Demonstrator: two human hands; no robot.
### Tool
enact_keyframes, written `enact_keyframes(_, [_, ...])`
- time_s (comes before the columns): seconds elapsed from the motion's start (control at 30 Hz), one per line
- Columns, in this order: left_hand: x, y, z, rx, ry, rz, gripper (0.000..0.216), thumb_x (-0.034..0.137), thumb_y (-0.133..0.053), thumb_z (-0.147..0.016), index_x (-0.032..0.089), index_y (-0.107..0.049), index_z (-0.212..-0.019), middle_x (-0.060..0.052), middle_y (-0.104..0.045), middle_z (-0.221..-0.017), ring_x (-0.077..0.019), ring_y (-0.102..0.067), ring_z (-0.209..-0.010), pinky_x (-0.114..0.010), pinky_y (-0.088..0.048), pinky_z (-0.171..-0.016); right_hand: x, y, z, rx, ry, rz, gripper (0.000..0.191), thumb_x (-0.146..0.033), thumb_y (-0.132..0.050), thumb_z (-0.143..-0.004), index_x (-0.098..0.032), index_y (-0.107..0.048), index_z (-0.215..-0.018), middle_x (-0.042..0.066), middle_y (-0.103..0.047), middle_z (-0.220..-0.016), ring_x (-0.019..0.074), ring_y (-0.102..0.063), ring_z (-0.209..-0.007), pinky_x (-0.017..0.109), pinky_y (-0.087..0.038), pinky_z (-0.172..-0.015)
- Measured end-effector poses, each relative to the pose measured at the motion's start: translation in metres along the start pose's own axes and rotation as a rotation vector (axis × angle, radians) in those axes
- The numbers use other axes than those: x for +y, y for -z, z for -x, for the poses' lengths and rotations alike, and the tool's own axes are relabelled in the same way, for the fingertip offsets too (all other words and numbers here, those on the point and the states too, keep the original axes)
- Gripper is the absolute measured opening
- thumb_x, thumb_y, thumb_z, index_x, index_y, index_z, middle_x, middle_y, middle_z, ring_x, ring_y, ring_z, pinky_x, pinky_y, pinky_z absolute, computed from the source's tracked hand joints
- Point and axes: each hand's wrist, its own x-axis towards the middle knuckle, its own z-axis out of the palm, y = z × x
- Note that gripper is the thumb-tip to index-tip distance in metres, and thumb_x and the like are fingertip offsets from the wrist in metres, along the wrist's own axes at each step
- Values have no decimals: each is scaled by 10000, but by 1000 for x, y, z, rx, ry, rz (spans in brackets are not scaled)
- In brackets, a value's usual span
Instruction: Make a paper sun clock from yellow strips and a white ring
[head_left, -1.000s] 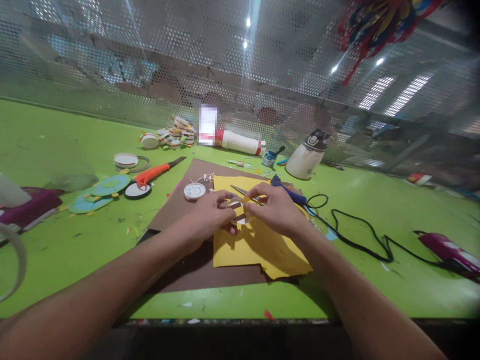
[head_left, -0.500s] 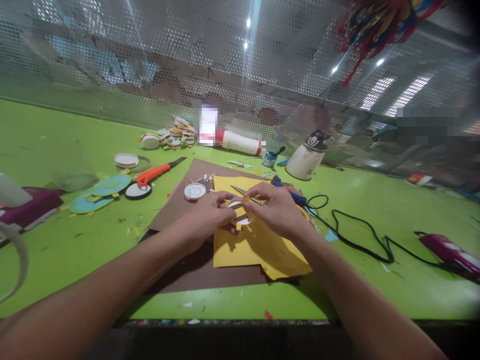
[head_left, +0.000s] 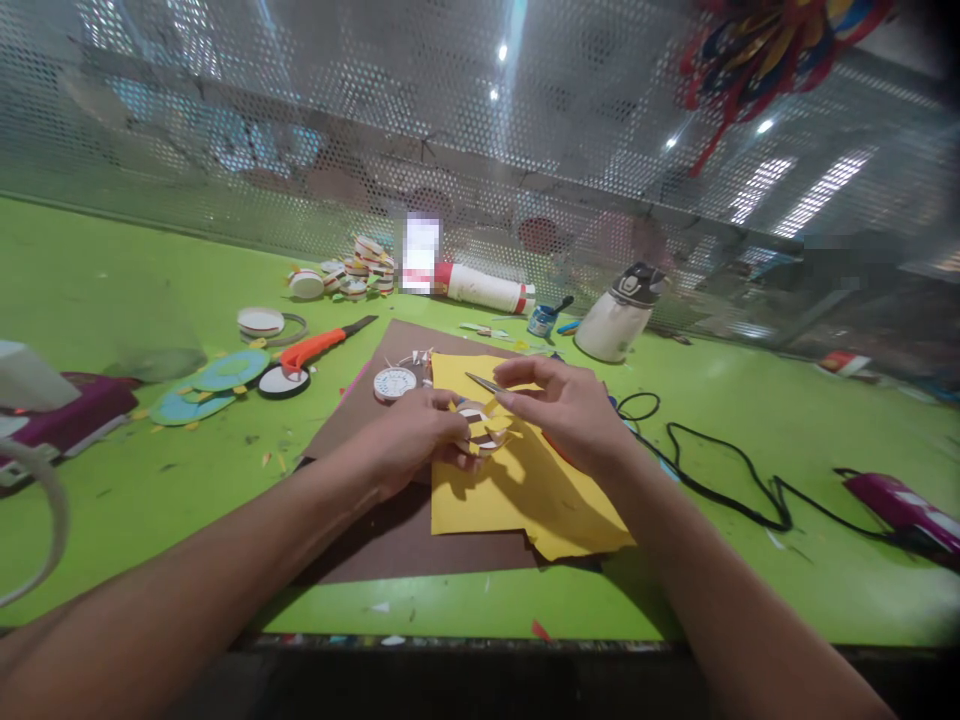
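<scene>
My left hand [head_left: 420, 432] is closed in a pinch on a small curled paper ring [head_left: 484, 425], white and brown with a yellow strip on it. It holds the ring just over a yellow paper sheet [head_left: 517, 495] that lies on a brown card [head_left: 390, 545]. My right hand [head_left: 570, 408] hovers right beside the ring with thumb and fingers apart and nothing visibly in it. The tip of a pair of scissors [head_left: 482, 382] shows just beyond its fingertips.
A white tape roll [head_left: 394, 382], an orange utility knife [head_left: 319, 345] and blue paper discs [head_left: 217, 372] lie to the left. Behind stand a glue bottle [head_left: 487, 287], a small pot [head_left: 538, 318] and a white jug [head_left: 619, 322]. A black cable [head_left: 720, 482] runs right to a magenta tool [head_left: 900, 505].
My right hand has let go of the paper ring, opened and drawn slightly back to the right. My left hand still pinches the ring in about the same place.
</scene>
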Motion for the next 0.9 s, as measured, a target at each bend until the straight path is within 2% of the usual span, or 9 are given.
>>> enact_keyframes(0.1, [0,2,-2,-20,1,59,187,8,-570,-603,96,-560,-768,-96,-651,-764,-142,-617,-610,-235,-506,-520,0,6,-2,94,-16,-82,274,-301,-666,-731,-153,-626,-958,79,-664,-935,186,-618,-887,358,-493,-816])
enact_keyframes(0.23, [2,2,-1,-5,9,105,165,-2,-586,-612,105,-531,-725,-90,-626,-772,-152,-624,-647,-247,-514,-533,6,10,-6,183,-84,-157,232,-320,-671,-723,-138,-621,-856,49,-651,-805,153,-601,-757,337,-487,-758])
enact_keyframes(0.4, [3,5,0,-10,-9,56,162,22,-591,-635,105,-562,-771,-75,-629,-769,-133,-614,-623,-237,-506,-542,11,11,-7,174,-92,-173,207,-328,-685,-698,-141,-597,-697,5,-614,-636,119,-555,-607,291,-456,-659])
enact_keyframes(0.53, [3,6,1,-42,-17,30,206,50,-604,-654,117,-563,-844,-58,-636,-787,-116,-599,-607,-235,-496,-563,5,9,-5,131,-66,-145,215,-348,-679,-706,-145,-617,-672,13,-631,-643,132,-564,-620,295,-454,-669])
enact_keyframes(0.63, [2,6,2,-69,-25,26,204,65,-613,-660,128,-569,-849,-59,-644,-820,-123,-602,-646,-237,-488,-569,-1,7,-2,53,-33,-64,255,-338,-677,-718,-142,-655,-880,54,-663,-811,167,-608,-763,319,-472,-735])
enact_keyframes(0.73, [1,6,2,-95,-36,8,220,85,-624,-667,134,-591,-879,-58,-652,-824,-135,-608,-693,-234,-474,-573,-3,4,0,-44,-9,67,476,-332,-674,-729,-164,-568,-1162,94,-643,-976,204,-604,-932,355,-476,-801])
enact_keyframes(0.9, [1,6,3,-130,-19,-66,326,120,-622,-687,141,-605,-1012,-41,-660,-760,-115,-597,-615,-232,-443,-576,0,1,1,-49,-66,139,555,-320,-669,-737,-173,-510,-1248,110,-622,-1018,213,-595,-964,384,-472,-829])
